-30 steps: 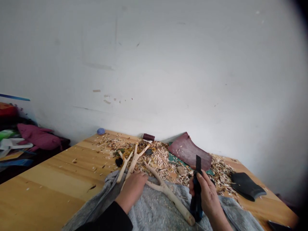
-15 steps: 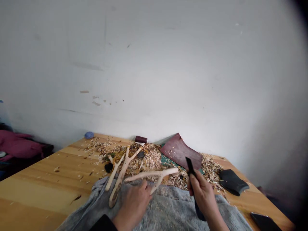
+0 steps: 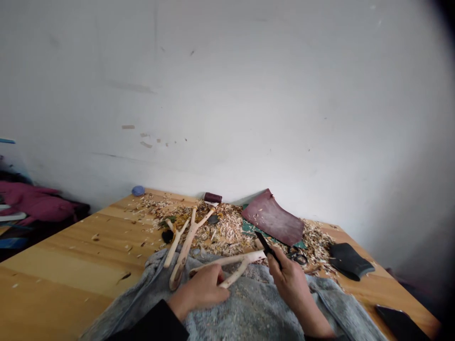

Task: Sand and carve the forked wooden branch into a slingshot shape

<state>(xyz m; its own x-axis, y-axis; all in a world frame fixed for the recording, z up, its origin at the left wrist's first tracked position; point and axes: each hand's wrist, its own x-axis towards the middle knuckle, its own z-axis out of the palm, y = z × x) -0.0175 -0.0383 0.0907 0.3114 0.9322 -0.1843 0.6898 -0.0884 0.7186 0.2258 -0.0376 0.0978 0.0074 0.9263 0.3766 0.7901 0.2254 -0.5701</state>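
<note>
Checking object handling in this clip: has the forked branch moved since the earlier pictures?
Yes. Against the maroon leather piece, the forked branch has swung round: its long stem pointed down and right, and now runs leftward, crosswise below the leather.

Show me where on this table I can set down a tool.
The table is free on the left, between gray cloth and shavings. A smaller patch lies right, between black pouch and phone. The middle is crowded: shavings, forked sticks, red leather.
</note>
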